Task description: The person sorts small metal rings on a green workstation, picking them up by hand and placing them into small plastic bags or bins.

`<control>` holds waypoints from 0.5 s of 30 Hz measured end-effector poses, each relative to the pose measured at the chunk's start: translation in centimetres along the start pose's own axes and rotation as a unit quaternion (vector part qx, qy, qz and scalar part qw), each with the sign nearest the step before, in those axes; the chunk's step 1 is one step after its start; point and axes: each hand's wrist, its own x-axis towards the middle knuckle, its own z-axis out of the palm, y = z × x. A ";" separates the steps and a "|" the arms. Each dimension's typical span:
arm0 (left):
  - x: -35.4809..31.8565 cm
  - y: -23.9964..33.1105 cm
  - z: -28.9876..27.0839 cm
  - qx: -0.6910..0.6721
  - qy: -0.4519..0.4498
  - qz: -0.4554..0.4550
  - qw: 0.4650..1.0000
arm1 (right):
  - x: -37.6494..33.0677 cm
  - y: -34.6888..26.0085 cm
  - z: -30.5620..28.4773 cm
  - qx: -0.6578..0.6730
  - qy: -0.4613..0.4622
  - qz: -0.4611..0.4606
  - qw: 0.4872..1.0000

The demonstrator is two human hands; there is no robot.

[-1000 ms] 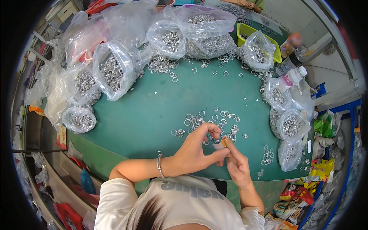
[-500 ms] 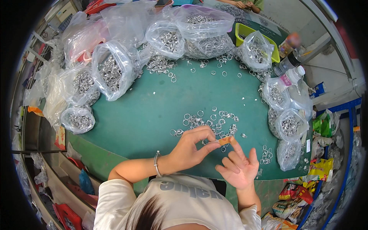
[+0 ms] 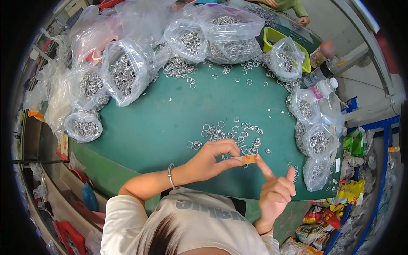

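My left hand [image 3: 214, 159], with a thin bracelet at the wrist, pinches one end of a small orange strip [image 3: 247, 160] between thumb and fingers. My right hand [image 3: 276, 189] is raised with fingers spread, and its index fingertip touches the strip's other end. Both hands hover over the near edge of a green table [image 3: 170, 123]. Just beyond them lies a loose scatter of small metal rings [image 3: 231, 134].
Several clear plastic bags of metal rings [image 3: 123, 74] line the table's left, far and right sides. A yellow-green tray [image 3: 278, 38] and two bottles [image 3: 321, 72] stand at the far right. Another person's hand [image 3: 304, 20] rests at the far edge.
My right hand has let go and drawn back toward me, opening its fingers, with only the index finger still at the strip. My left hand keeps pinching the strip.
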 end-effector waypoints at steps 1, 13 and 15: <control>-0.1 -0.2 -0.2 0.003 -0.011 0.004 1.000 | 0.1 0.0 0.1 0.007 0.003 0.000 1.000; 0.0 -0.8 -2.3 -0.064 -0.092 -0.028 0.993 | 0.5 0.7 -0.1 0.071 0.032 0.026 0.997; 0.3 -0.4 -2.5 -0.054 -0.043 0.011 0.998 | 0.7 0.7 -0.2 0.077 0.043 0.034 0.996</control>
